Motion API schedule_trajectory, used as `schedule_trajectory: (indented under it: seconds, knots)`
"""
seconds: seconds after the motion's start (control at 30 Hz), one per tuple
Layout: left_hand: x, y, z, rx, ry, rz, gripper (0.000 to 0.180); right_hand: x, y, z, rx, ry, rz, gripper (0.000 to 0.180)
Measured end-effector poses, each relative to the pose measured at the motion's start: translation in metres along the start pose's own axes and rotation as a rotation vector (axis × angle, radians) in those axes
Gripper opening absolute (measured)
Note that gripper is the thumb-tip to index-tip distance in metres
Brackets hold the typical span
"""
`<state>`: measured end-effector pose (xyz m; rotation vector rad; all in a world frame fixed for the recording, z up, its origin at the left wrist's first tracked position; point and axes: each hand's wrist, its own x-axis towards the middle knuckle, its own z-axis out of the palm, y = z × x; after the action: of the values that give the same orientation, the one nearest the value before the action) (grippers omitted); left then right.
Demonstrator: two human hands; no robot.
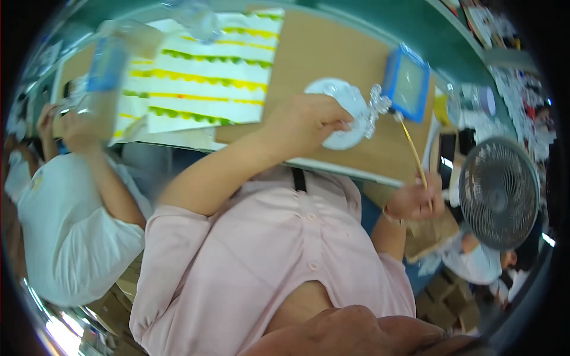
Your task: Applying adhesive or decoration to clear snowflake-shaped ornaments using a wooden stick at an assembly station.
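A: Left hand?
B: Clamped on the white plate, fingers curled over its near edge. Looks like it pins the plate so it can't slide on the brown tabletop.

A: Right hand?
B: Closed around a thin yellow brush, gripped low on the handle. It sits off the tabletop's near edge, with the brush angled up and to the left. The tip is at the clear crinkly piece on the plate's right side. A low grip on the long handle probably gives reach without leaning in.

A: Where's the plate exactly?
B: Flat on the tabletop, just left of the blue-framed tray. The crinkly piece lies between them. Whether it touches the tray, I can't tell.

A: Anything else?
B: A striped paper with yellow and green wavy lines lies on the tabletop's left part, well apart from the plate. Another person in a white shirt sits at the left, and their hands hold something I can't make out. A round fan stands at the right, near the right hand.
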<state>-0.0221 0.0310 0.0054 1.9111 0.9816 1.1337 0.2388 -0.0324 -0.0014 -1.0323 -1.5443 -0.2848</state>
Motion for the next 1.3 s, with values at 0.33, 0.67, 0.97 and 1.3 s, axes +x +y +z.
schedule_trajectory:
  seconds: [0.33, 0.67, 0.97, 1.3]
  knots:
    - [0.156, -0.068, -0.051, 0.372, 0.378, -0.051, 0.017, -0.051, 0.0, -0.011, 0.089, -0.376, -0.143, 0.027]
    - [0.197, -0.142, -0.025, 0.297, 0.656, -0.074, 0.029, -0.062, 0.009, 0.014, 0.096, -0.638, -0.069, 0.026]
    - [0.006, -0.045, 0.005, 0.096, -0.066, 0.063, 0.028, -0.058, 0.004, 0.023, 0.058, -0.698, -0.048, 0.025]
    - [-0.033, -0.06, 0.011, 0.213, 0.194, 0.244, 0.009, -0.065, -0.003, 0.027, -0.068, -0.657, -0.029, 0.025]
